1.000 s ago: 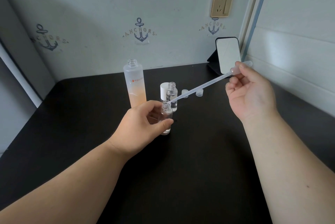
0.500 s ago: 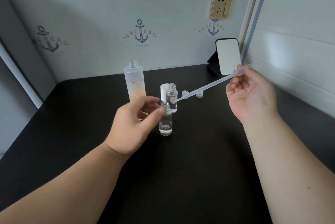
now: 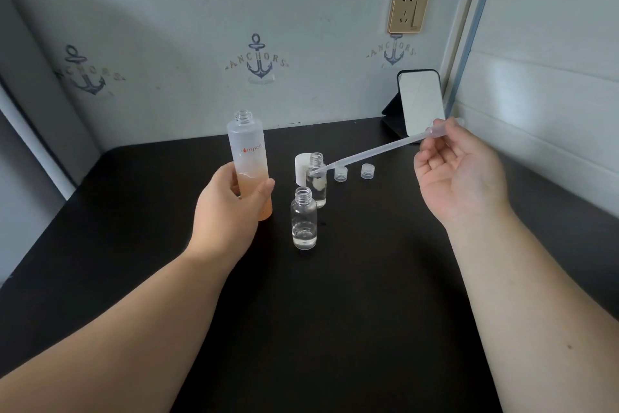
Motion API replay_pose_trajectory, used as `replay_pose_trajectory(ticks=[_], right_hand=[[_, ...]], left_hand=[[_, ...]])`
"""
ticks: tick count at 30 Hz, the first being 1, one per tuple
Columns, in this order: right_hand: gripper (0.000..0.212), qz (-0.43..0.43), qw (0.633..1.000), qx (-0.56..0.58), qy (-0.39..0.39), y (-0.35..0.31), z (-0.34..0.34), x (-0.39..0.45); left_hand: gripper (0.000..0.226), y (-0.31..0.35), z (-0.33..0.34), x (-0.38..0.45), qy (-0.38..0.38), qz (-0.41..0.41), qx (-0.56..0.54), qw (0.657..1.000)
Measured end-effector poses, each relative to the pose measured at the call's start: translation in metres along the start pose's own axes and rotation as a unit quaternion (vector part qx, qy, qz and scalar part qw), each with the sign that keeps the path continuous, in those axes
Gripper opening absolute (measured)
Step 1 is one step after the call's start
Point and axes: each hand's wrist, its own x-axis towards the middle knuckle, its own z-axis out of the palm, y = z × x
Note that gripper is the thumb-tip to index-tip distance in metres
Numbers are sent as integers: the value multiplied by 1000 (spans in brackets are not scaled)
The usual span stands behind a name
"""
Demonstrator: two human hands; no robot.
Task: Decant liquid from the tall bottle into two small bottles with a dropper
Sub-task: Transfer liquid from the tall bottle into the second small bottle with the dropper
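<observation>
My left hand (image 3: 227,208) grips the lower part of the tall frosted bottle (image 3: 247,148), uncapped, white at the top and orange below, upright on the black table (image 3: 335,312). Two small clear glass bottles stand open to its right: the near one (image 3: 303,218) holds a little clear liquid, the far one (image 3: 317,183) is behind it. My right hand (image 3: 459,171) pinches the bulb end of a long translucent dropper (image 3: 375,151), whose tip points down-left at the far small bottle's shoulder.
A white cap (image 3: 301,168) stands behind the small bottles. Two small ribbed clear caps (image 3: 341,174) (image 3: 367,172) lie to their right. A small mirror (image 3: 421,104) on a stand leans at the back right by the wall. A wall socket (image 3: 408,9) is above.
My left hand let go of the near small bottle, moved left and took hold of the tall bottle. My right hand with the dropper stayed nearly still.
</observation>
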Motion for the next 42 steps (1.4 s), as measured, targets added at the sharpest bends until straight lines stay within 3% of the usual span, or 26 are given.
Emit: replay_pose_trajectory(ticks=[5,10,20,28,35,42], right_hand=[[10,-1,1000,14,-11,0,1,0],[10,-13,999,17,-38,0,2,-2],[18,-32,997,-4,-67,0,2,-1],[10,-53,996,-23,-64,-1,1,0],[16,-80,988,-105,-82,-1,1,-2],[18,-74,966,-188,-162,9,8,-12]], left_hand=[[27,1,-4,-2,-10,16,-11,1000],[31,9,-6,-10,-32,81,0,996],[36,11,-6,-13,-30,93,35,995],[39,7,-6,-10,-7,113,82,990],[46,6,-5,-9,-6,135,155,979],[57,7,0,-10,-9,168,177,970]])
